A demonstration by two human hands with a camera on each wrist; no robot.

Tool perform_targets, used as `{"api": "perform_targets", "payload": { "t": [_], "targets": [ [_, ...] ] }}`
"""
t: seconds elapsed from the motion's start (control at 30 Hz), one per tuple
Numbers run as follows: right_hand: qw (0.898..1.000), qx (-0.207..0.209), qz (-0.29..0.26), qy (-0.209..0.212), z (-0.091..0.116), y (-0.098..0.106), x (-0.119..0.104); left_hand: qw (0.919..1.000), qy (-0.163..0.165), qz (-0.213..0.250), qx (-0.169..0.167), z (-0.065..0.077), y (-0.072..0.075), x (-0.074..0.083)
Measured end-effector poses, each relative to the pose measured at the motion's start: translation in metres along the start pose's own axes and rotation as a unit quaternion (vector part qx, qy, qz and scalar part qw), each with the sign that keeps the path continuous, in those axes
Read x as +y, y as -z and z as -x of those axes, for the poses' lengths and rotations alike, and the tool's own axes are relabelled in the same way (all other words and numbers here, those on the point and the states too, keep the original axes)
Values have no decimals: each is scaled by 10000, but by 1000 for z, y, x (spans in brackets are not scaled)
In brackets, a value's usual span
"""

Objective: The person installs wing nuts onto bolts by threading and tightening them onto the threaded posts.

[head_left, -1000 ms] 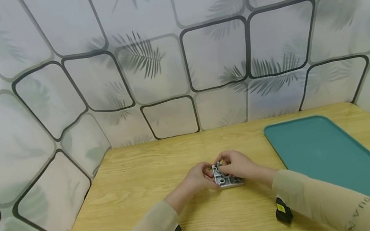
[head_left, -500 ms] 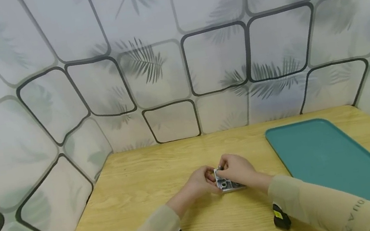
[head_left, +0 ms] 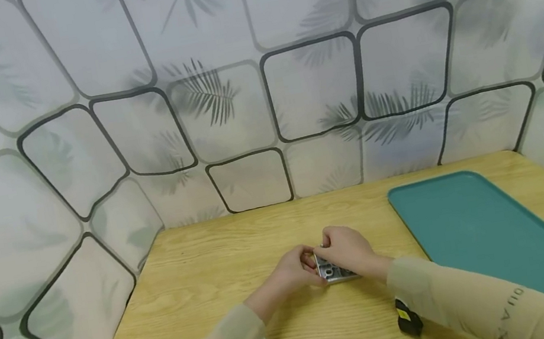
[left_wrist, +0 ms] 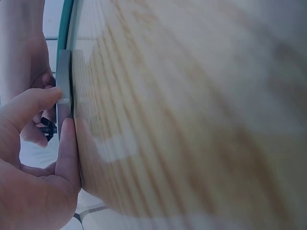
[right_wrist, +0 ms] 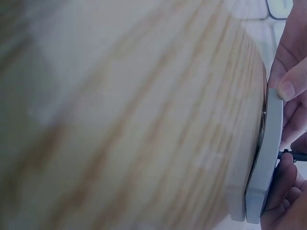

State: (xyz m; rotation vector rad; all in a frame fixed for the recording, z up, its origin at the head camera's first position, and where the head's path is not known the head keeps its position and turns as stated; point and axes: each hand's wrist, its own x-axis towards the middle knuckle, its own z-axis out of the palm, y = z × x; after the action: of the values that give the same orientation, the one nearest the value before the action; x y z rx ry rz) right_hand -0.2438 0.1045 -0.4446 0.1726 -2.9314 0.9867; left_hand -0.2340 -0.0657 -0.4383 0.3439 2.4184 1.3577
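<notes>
A square silver metal plate [head_left: 334, 274] with recesses and round holes lies low over the wooden table in the head view. My left hand [head_left: 289, 271] grips its left edge, with thumb and fingertips on the side of the plate [left_wrist: 63, 79] in the left wrist view. Over the plate's upper part, my right hand [head_left: 347, 247] covers much of it. Its fingers pinch a small dark screw with a winged head [left_wrist: 48, 129], which stands out from the plate's upper face. The right wrist view shows the dark screw [right_wrist: 293, 155] between the fingertips.
A teal tray [head_left: 500, 239] lies on the table to the right of my right forearm. Patterned cloth [head_left: 234, 104] rises behind the table [head_left: 201, 265] and along its sides. A black camera [head_left: 409, 317] is strapped below each sleeve cuff.
My right hand has shifted slightly left and down over the plate, its fingers curling closer. The screw's top, visible earlier in the head view, is now mostly hidden. My left hand keeps its grip.
</notes>
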Motion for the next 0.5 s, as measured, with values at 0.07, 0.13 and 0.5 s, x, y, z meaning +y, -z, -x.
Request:
{"api": "perform_targets", "payload": {
  "t": [0.07, 0.13, 0.5],
  "targets": [
    [10000, -1, 54, 42, -1, 1, 0, 10000, 8, -11, 9, 1, 0, 1],
    [10000, -47, 27, 78, -1, 3, 1, 10000, 12, -15, 16, 1, 0, 2],
    [9716, -1249, -1915, 606, -13, 21, 22, 10000, -56, 23, 45, -1, 1, 1]
  ]
}}
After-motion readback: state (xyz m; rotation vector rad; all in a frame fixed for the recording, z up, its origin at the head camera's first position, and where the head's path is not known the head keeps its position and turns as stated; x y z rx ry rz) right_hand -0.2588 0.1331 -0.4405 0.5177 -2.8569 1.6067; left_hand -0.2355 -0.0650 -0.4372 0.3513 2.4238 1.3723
